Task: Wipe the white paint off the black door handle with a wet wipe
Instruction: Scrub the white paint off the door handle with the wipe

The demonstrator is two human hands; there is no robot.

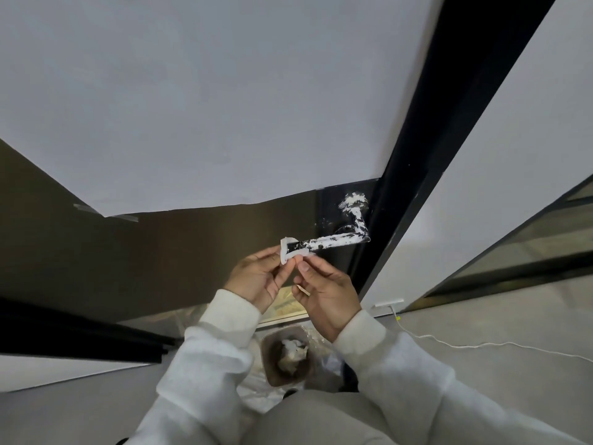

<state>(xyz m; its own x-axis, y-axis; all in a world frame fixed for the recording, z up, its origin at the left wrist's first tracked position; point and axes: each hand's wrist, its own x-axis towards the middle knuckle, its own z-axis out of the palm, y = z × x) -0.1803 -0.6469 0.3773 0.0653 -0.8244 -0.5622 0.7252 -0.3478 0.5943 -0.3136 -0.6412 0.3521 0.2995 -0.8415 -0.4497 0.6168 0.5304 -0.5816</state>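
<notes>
The black door handle juts left from the door, streaked and blotched with white paint from its round base to its lever. A small white wet wipe is wrapped around the lever's free left end. My left hand pinches the wipe from below left. My right hand pinches the wipe's right edge with thumb and forefinger, just under the lever. A thin pale stick lies across my right hand's lower fingers.
White paper is taped over the brown door above the handle. A black door frame runs up on the right. Below on the floor stands a brown bin with crumpled white wipes on plastic sheeting. A white cable trails across the floor.
</notes>
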